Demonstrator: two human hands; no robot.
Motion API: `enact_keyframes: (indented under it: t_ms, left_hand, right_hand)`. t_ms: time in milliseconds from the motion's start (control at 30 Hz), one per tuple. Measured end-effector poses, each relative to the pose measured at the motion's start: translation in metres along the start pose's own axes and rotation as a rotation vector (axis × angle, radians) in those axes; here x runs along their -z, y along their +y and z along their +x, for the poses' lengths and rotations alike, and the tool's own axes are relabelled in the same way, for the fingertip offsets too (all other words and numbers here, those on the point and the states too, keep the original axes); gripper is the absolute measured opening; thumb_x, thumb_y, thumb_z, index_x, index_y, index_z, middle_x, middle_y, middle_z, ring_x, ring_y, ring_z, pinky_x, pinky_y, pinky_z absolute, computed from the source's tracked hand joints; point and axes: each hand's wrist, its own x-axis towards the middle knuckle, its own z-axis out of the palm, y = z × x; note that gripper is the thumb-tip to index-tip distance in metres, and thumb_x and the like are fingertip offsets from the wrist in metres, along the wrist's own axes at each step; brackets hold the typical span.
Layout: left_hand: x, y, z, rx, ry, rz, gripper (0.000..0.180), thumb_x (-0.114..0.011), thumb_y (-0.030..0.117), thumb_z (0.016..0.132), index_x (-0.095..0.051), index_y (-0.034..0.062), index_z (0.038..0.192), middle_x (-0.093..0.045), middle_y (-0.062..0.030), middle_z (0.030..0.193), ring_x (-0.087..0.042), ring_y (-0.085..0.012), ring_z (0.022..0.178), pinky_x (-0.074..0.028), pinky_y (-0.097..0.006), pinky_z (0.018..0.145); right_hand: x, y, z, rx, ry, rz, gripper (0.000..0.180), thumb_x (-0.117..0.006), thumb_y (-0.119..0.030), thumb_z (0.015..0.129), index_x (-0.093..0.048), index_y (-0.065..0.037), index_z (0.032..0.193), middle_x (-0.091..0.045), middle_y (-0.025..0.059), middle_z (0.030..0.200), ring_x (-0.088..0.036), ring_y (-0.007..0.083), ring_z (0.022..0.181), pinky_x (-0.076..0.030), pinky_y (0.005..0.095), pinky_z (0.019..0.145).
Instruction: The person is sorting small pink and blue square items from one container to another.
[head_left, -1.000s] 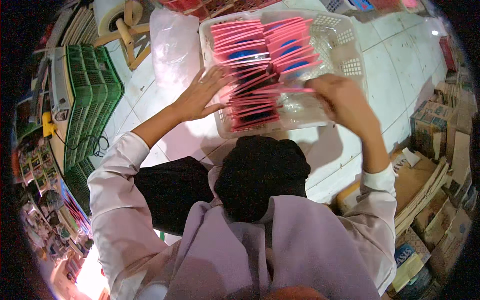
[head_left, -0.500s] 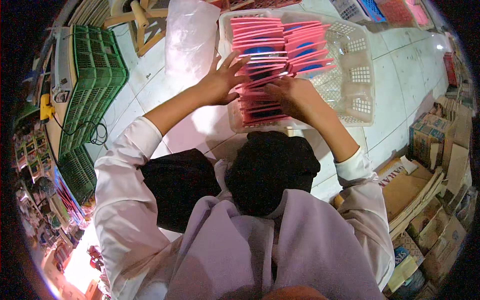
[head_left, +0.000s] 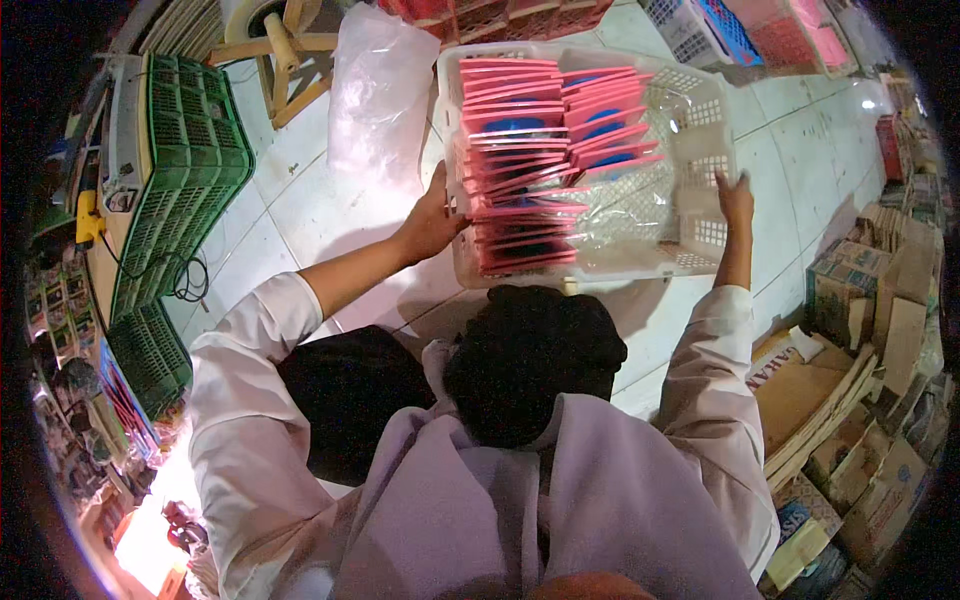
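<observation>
A white plastic basket with perforated walls sits on the floor ahead of my knees. Flat pink-edged pieces stand in it in two rows, packed upright one behind another, with blue rounded patches showing between several of them; their kind is unclear. My left hand is closed at the basket's left side, its thumb over the rim. At the opposite side, my right hand grips the right rim. Clear plastic film lies over the basket's right part, where fewer pieces stand.
A cloudy plastic bag lies left of the basket, near a wooden frame. Green crates line the left side. A red crate is at the far edge. Cardboard boxes and flattened cardboard are stacked at right.
Both hands have left the pink-edged pieces and moved out to the basket's two sides. The basket appears slightly lower in view and a little turned.
</observation>
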Motion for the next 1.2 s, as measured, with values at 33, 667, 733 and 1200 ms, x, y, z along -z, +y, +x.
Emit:
enact_keyframes:
  t_ms: [33, 667, 733, 1200]
  left_hand:
    - [0.006, -0.002, 0.002, 0.025, -0.02, 0.043, 0.093, -0.064, 0.01, 0.078, 0.005, -0.001, 0.139, -0.048, -0.0252, 0.12, -0.055, -0.0297, 0.101, -0.046, -0.034, 0.085]
    - [0.066, 0.056, 0.167, 0.01, -0.331, 0.499, 0.069, -0.065, 0.009, 0.074, -0.033, 0.0078, 0.135, -0.05, -0.01, 0.126, -0.043, -0.0196, 0.115, -0.034, -0.031, 0.097]
    - [0.062, 0.063, 0.162, 0.064, -0.315, 0.394, 0.07, -0.066, 0.01, 0.074, -0.033, 0.009, 0.135, -0.048, -0.0097, 0.127, -0.043, -0.0198, 0.116, -0.034, -0.032, 0.098]
    - [0.029, 0.121, 0.091, -0.72, 0.156, 0.739, 0.058, -0.071, 0.009, 0.066, -0.046, 0.006, 0.119, -0.045, -0.0168, 0.122, -0.041, -0.0343, 0.116, -0.035, -0.041, 0.097]
  right_hand:
    - [-0.002, 0.002, -0.006, 0.024, -0.036, 0.064, 0.054, -0.053, -0.047, 0.082, -0.053, 0.002, 0.106, -0.058, 0.0245, 0.102, -0.056, 0.0416, 0.094, -0.045, 0.0451, 0.08]
    - [0.005, 0.023, -0.137, -0.354, 0.016, 0.633, 0.038, -0.053, -0.035, 0.087, -0.05, 0.003, 0.086, -0.056, 0.0199, 0.078, -0.053, 0.0271, 0.071, -0.043, 0.0361, 0.068]
    - [0.01, 0.026, -0.144, -0.327, 0.002, 0.69, 0.04, -0.053, -0.036, 0.088, -0.049, 0.003, 0.089, -0.057, 0.0203, 0.082, -0.053, 0.0276, 0.073, -0.043, 0.0359, 0.07]
    - [0.041, -0.246, -0.118, 0.785, -0.081, 0.733, 0.039, -0.07, -0.019, 0.067, -0.059, -0.007, 0.103, -0.059, 0.0161, 0.099, -0.055, 0.034, 0.092, -0.044, 0.0414, 0.079]
